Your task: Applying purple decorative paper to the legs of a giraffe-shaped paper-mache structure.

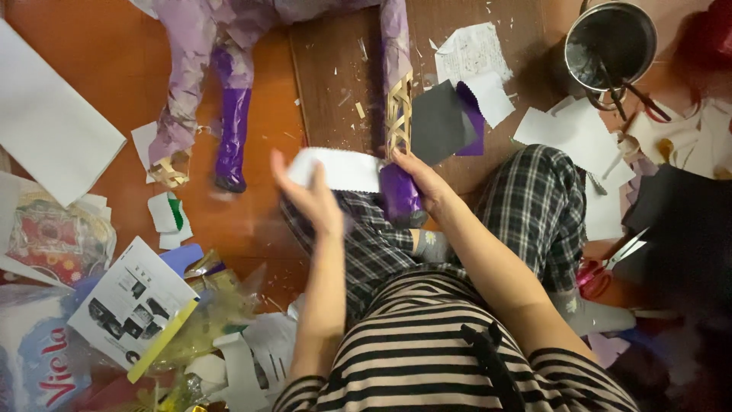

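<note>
You have one view only, from the camera on your head, aimed almost straight down over your striped top (427, 343) and checked trousers (534, 206) to the wooden floor (114, 69). It sits close: your forearms fill the lower middle, and both hands meet near the centre. The far edge reaches a metal pot (610, 42) at upper right.
</note>
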